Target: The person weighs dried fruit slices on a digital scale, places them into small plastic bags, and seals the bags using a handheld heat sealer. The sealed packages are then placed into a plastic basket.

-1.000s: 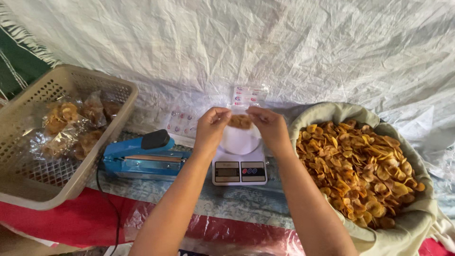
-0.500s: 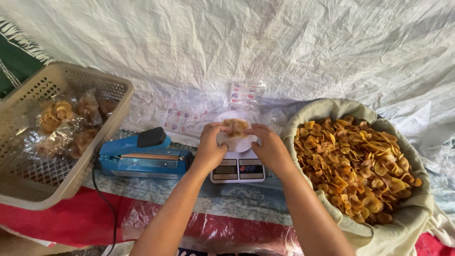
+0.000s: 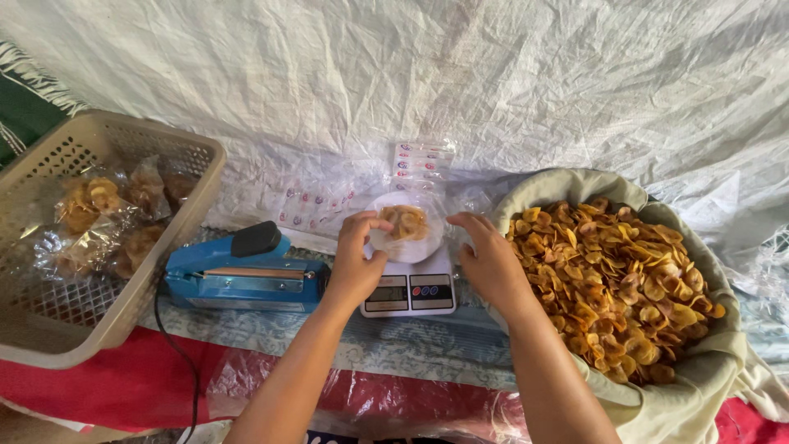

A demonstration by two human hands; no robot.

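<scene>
A wide white sheet [image 3: 493, 74] hangs behind everything as a backdrop, probably to keep the work area clean. On the right we see one big cloth-lined basket [image 3: 699, 362] heaped with golden chips [image 3: 616, 288], far too many to count; it sits close to the right hand, likely so the supply is within easy reach. On the left stands one beige plastic basket [image 3: 49, 329] holding at least three clear packets of chips [image 3: 99, 214], though the crumpled plastic keeps us from a sure count. Between the two, on a patterned cloth [image 3: 411, 349], lies one blue heat sealer [image 3: 238, 275] with a black handle and a dark cord running off the front edge. Just right of it is one small white kitchen scale [image 3: 409, 289], facing us so its display can be read. On the scale sits a small clear bag of chips [image 3: 404, 226], its mouth open upward. Our left hand [image 3: 353, 263] pinches the bag's left edge between thumb and fingers, seemingly steadying it on the scale. Our right hand [image 3: 489, 259] is loosely curled just beside the bag's right side; we cannot tell whether it touches the plastic. Behind the scale lies a fanned stack of empty printed bags [image 3: 419, 160], number unclear.
</scene>
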